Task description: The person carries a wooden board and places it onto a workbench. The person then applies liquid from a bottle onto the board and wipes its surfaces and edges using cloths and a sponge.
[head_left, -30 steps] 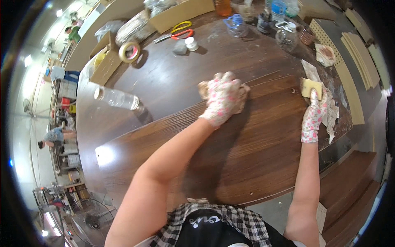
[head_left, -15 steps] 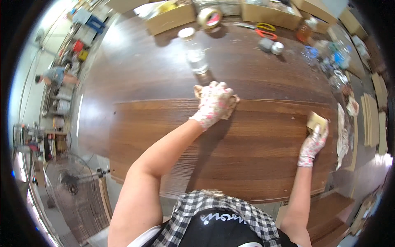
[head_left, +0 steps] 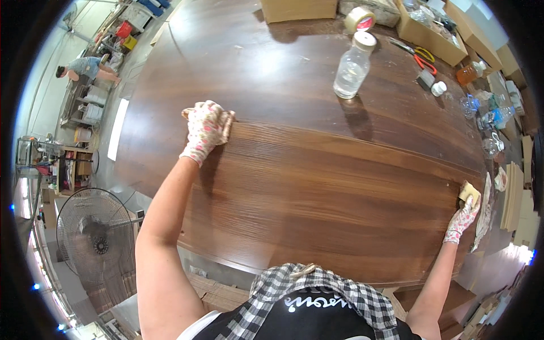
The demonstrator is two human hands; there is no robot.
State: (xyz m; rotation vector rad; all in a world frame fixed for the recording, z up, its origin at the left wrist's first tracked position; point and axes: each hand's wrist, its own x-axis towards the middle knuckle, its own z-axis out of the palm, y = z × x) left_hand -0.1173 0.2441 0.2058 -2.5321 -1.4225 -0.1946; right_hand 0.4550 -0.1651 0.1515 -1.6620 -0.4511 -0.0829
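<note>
A dark brown wood-grain panel (head_left: 340, 192) lies across the table in front of me. My left hand (head_left: 205, 129), in a flowered glove, is closed on a crumpled beige cloth (head_left: 228, 126) and presses it at the panel's far left part. At the panel's right end, my right hand (head_left: 463, 219), gloved the same way, grips a pale yellow sponge-like block (head_left: 468, 192). Beyond the panel stands a clear bottle (head_left: 352, 67) with a white cap and some clear liquid inside.
A tape roll (head_left: 359, 20), scissors (head_left: 425, 61) with red and yellow handles, and a cardboard box (head_left: 433, 37) sit at the back. Plastic bottles (head_left: 496, 118) crowd the right edge. A standing fan (head_left: 95, 238) is at left; a person (head_left: 85, 69) works farther off.
My left hand has swept the cloth leftward along the panel's far edge. My right hand still holds the block at the right end. The whole view has shifted and turned.
</note>
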